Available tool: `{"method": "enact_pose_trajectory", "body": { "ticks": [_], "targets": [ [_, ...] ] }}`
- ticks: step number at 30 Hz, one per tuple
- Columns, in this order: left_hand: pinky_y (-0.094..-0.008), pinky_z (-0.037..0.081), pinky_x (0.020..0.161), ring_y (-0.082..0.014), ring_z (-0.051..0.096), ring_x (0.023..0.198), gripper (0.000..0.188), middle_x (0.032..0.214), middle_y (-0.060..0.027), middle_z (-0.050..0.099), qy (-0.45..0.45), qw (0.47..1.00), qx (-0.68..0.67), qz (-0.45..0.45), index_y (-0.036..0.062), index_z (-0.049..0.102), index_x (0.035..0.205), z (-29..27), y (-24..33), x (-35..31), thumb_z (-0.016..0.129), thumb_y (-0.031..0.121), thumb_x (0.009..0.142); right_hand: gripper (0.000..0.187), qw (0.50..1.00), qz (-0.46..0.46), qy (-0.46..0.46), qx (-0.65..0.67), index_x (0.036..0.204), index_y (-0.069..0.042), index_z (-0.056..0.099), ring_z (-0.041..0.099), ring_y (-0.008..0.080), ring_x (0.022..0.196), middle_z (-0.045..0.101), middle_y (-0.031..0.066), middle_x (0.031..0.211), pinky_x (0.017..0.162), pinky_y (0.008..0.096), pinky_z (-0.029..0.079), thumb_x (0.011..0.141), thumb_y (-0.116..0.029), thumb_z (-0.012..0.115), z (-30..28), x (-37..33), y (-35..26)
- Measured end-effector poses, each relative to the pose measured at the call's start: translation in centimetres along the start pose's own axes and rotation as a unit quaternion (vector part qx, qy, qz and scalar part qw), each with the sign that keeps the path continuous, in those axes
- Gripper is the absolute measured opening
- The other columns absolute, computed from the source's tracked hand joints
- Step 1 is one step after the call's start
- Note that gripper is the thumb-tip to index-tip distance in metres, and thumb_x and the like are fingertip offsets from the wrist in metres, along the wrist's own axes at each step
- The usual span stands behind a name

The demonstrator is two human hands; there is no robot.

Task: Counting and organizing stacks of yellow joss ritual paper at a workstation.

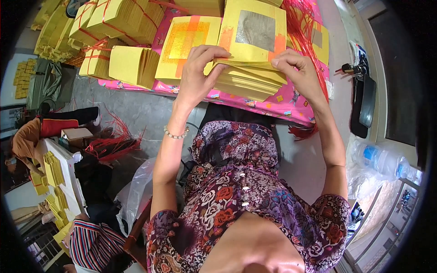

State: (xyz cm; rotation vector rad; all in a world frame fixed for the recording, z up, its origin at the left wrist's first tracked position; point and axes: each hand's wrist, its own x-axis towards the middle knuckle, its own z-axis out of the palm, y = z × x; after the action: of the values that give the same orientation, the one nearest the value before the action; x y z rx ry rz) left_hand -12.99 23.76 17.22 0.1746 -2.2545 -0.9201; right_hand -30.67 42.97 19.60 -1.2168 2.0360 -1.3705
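Observation:
In front of me a stack of yellow paper sheets stands on a pink patterned tablecloth. Its top sheet bears a silver square and orange patches. My left hand grips the near left edge of the upper sheets, fingers on top and thumb below. At the near right corner, my right hand pinches the same sheets. They are lifted slightly, with a gap above the sheets underneath. Left of this stack, close to my left hand, lies another yellow paper stack with an orange and gold square on top.
Yellow bundles tied with red string stand at the back left. Red strings hang over the table's right side, and more red string lies on the floor. A person in stripes sits at left. A plastic water jug is at right.

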Motion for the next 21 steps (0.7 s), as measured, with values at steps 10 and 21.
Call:
{"method": "enact_pose_trajectory", "body": {
  "ticks": [10,21],
  "targets": [
    [-0.0349,0.045,0.082,-0.0259,0.055,0.094,0.021,0.096,-0.007,0.062,-0.005,1.0,-0.007,-0.01,0.0063,0.065,0.096,-0.09,0.11,-0.1,0.068,0.004,0.075,0.021,1.0,0.006,0.009,0.018,0.085,0.002,0.07,0.056,0.0099,0.076,0.062,0.0058,0.083,0.066,0.0249,0.042,0.083,-0.018,0.065,0.26,-0.05,0.14],
    [-0.0346,0.045,0.082,-0.0258,0.055,0.096,0.023,0.098,-0.0067,0.062,-0.012,1.0,-0.009,-0.011,0.0069,0.066,0.097,-0.14,0.27,-0.07,0.069,0.004,0.075,0.02,0.999,0.012,0.03,0.035,0.082,0.002,0.069,0.054,0.0086,0.073,0.061,0.0037,0.081,0.065,0.0238,0.041,0.082,-0.017,0.066,0.62,-0.17,0.25]
  ]
}}
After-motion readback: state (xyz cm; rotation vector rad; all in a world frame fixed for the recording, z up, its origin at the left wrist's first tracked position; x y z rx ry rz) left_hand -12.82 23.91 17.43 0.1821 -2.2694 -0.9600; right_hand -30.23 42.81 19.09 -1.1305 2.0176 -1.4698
